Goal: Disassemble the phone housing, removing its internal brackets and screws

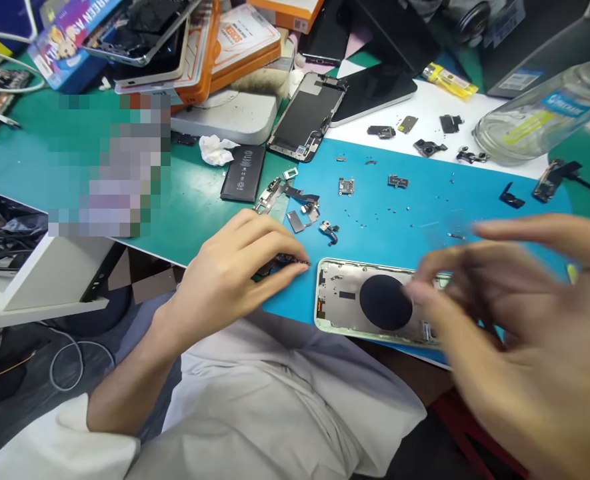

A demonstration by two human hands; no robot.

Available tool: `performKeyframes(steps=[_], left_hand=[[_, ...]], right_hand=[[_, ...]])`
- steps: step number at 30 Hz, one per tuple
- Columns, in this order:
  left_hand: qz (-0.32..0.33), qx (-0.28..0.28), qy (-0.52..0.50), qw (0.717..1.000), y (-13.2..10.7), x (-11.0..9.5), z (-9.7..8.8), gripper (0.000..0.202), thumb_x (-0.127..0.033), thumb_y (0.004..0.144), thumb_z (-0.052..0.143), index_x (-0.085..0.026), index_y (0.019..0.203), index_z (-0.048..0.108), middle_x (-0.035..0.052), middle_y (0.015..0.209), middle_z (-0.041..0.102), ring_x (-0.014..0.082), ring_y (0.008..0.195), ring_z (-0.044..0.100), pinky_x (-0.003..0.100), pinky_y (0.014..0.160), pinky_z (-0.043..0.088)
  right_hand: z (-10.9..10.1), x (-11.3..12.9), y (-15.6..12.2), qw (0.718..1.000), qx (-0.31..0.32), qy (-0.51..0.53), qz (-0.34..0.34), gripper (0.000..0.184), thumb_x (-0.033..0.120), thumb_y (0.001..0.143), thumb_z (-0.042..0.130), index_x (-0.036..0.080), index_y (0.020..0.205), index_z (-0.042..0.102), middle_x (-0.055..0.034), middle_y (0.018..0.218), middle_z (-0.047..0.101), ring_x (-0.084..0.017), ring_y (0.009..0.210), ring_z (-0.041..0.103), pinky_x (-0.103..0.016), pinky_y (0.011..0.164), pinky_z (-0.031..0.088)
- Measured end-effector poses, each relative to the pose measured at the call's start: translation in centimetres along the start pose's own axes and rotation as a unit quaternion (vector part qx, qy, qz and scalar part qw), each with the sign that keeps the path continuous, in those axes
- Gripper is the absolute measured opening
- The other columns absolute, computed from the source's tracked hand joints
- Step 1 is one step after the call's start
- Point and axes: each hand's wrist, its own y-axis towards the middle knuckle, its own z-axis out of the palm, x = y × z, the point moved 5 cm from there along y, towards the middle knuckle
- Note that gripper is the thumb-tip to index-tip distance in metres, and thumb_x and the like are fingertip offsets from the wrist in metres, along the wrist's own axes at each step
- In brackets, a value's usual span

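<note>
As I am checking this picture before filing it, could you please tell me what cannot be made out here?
All in the head view:
Right hand: blurred, so whether it holds anything is unclear.
Phone housing: right end hidden behind that hand.
Dark part: mostly covered by the left hand.
Tiny pieces on the blue mat: too small to identify.
Clear bottle: far end cut off by the right edge.

Pale-green-edged grey phone shell (345,312), black disc (386,302), blue mat (399,233)
</note>
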Motion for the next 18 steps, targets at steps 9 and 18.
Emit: performKeyframes(steps=[9, 18], left_hand=[[-0.019, 0.018, -0.046, 0.999, 0.2, 0.6, -0.1, 0.003, -0.022, 0.107, 0.073, -0.022, 0.106, 0.071, 0.0024, 0.103, 0.079, 0.0189, 0.097, 0.069, 0.036, 0.090, 0.054], [-0.004, -0.005, -0.052, 0.999, -0.2, 0.7, 0.0, 0.002, -0.021, 0.108, 0.072, -0.021, 0.106, 0.070, 0.0023, 0.103, 0.078, 0.0193, 0.099, 0.068, 0.036, 0.090, 0.054]], right_hand=[[3.6, 1.4, 0.7, 0.958, 0.136, -0.183, -0.174, 0.013, 0.019, 0.110, 0.062, 0.024, 0.116, 0.073, 0.0030, 0.098, 0.085, -0.013, 0.076, 0.079, -0.029, 0.058, 0.049], [4.2, 1.3, 1.2, 0.960, 0.162, -0.198, -0.118, 0.007, 0.022, 0.107, 0.064, 0.023, 0.105, 0.071, 0.0051, 0.086, 0.082, -0.010, 0.064, 0.075, -0.023, 0.055, 0.049]])
